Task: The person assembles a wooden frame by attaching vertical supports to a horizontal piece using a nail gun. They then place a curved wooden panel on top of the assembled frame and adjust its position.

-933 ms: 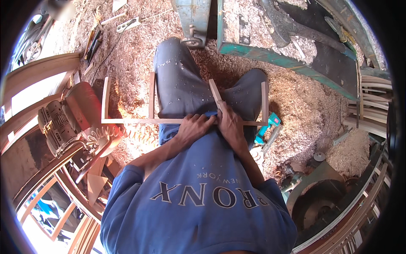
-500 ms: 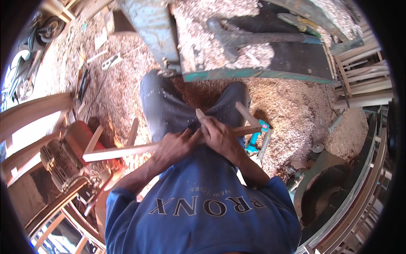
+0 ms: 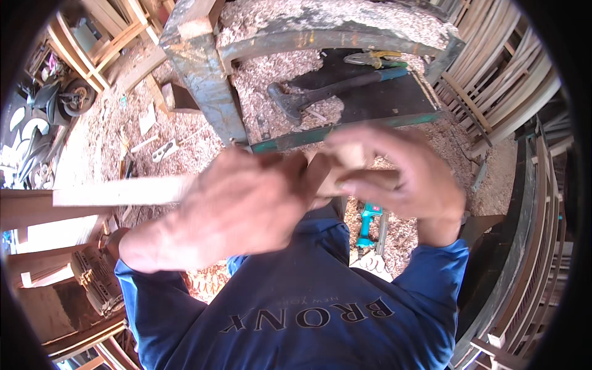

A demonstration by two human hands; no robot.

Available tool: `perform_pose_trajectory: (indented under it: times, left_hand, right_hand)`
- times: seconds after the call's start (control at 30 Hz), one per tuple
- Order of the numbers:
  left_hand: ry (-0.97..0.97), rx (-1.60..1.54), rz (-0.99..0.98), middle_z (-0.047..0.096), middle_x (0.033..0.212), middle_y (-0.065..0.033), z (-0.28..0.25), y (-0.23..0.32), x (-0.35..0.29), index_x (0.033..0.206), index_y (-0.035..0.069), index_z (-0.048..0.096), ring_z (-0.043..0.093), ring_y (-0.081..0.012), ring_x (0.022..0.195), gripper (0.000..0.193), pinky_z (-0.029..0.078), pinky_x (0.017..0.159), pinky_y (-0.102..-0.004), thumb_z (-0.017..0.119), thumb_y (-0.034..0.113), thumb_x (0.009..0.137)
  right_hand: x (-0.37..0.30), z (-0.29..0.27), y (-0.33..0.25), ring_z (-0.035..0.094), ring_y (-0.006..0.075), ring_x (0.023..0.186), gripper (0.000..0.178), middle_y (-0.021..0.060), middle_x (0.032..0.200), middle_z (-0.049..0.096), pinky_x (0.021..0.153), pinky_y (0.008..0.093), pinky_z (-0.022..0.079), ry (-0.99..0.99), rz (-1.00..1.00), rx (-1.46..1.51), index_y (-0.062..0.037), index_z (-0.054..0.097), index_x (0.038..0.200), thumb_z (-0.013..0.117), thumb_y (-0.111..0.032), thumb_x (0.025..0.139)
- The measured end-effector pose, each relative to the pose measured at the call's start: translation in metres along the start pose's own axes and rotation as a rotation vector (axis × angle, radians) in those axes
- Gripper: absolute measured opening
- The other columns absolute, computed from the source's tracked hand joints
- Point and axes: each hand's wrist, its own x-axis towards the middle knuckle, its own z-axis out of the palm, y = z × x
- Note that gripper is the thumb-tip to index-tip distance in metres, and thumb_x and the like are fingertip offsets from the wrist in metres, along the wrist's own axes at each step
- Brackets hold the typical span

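Note:
A pale frame of joined wooden strips [image 3: 123, 192] is lifted close in front of me, over my lap. My left hand [image 3: 237, 203], smeared a little by motion, wraps round its middle, and one strip sticks out past it to the left. The fingers of my right hand [image 3: 419, 176] curl round the joined wood pieces [image 3: 350, 154] at the other side. Between the hands the joint is partly hidden by fingers. Below the right hand, a teal nail gun [image 3: 368, 225] lies on the shavings.
Ahead stands a worn metal stand [image 3: 213, 92] with a shavings-covered shelf, where a hammer [image 3: 287, 102] and pliers [image 3: 373, 58] lie. Curved wood strips [image 3: 493, 80] are stacked at far right. A motor [image 3: 95, 280] sits at left; motorbikes [image 3: 46, 117] stand beyond.
Both hands have risen from my lap toward the camera with the wooden frame. The right hand has moved right and now grips near the joint. The view has shifted.

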Motion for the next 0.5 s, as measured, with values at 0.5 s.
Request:
perform_pose_trajectory:
  times: [0.5]
  left_hand:
    - [0.160, -0.022, 0.011, 0.064, 0.068, -0.0241, -0.014, -0.051, 0.161, 0.134, 0.008, 0.054, 0.068, -0.0453, 0.074, 0.051, 0.051, 0.074, -0.0566, 0.054, 0.048, 0.102]
  right_hand:
    - [0.060, -0.149, 0.069, 0.070, 0.0219, 0.092, 0.034, 0.0117, 0.103, 0.075, 0.083, 0.0345, 0.054, -0.190, 0.646, -0.341, -0.0043, 0.075, 0.116, 0.079, -0.020, 0.086]
